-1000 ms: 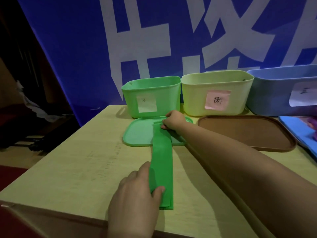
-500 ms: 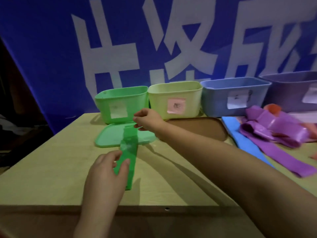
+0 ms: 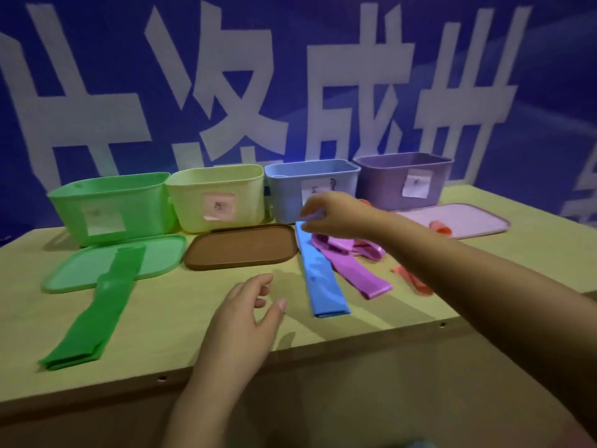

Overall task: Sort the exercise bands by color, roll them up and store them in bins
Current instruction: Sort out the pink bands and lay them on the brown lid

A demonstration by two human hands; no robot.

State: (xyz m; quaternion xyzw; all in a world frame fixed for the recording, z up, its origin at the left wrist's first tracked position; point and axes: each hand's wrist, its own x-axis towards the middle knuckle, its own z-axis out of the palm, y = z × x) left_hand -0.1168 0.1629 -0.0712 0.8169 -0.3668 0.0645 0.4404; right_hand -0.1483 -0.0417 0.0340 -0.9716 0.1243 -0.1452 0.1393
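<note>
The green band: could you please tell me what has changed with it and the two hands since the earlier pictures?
Both hands let go of the green band, which now lies flat, its far end on the green lid. The right hand moved right to the far end of the blue band; whether it grips is unclear. The left hand hovers open over the table. The bins and lids stayed where they were.

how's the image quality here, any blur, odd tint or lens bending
Head view: dim, with a blue-purple cast from the backdrop; the right hand is motion-smeared at its fingertips over the flat blue exercise band; the handwriting on the bins' paper labels is too soft to read; the wide lens bows the pale wooden table edge; both hands cast soft shadows.
</note>
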